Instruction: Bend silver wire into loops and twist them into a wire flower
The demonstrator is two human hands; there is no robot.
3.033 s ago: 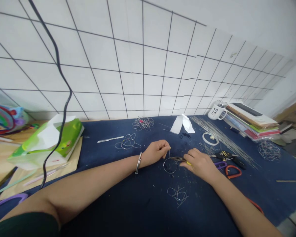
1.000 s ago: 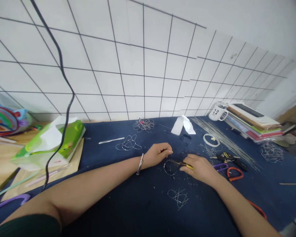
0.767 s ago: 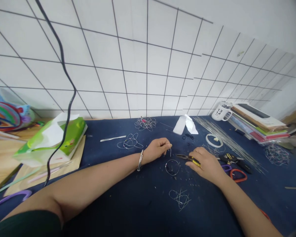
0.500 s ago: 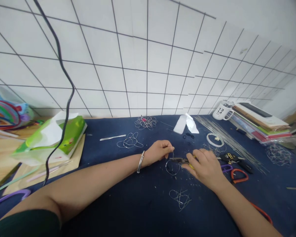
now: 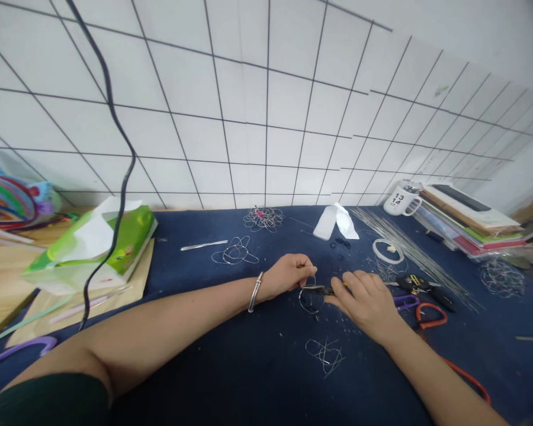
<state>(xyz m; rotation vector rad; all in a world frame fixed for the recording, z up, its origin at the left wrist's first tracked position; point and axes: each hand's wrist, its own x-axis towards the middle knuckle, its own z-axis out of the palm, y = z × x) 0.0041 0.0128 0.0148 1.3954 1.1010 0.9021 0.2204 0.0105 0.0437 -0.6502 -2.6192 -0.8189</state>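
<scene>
My left hand [image 5: 288,273] rests on the dark blue cloth [image 5: 231,355] and pinches the upper end of a thin wire ring [image 5: 311,299]. A silver bangle sits on that wrist. My right hand [image 5: 365,297] is closed around small yellow-handled pliers [image 5: 323,289]. The plier jaws point left and meet the wire just beside my left fingertips. A loose tangle of bent wire [image 5: 324,353] lies on the cloth nearer to me.
Straight wires [image 5: 408,251], a white tape roll [image 5: 387,251], a mug [image 5: 400,201], stacked books [image 5: 464,222], scissors and cutters [image 5: 420,290] lie right. Wire shapes [image 5: 235,254], [image 5: 262,218] and a green tissue pack [image 5: 102,245] sit left. A black cable [image 5: 115,148] hangs.
My right hand drew the pliers away to the right, then brought them back to the wire ring at my left fingertips. My left hand stayed put, holding the wire.
</scene>
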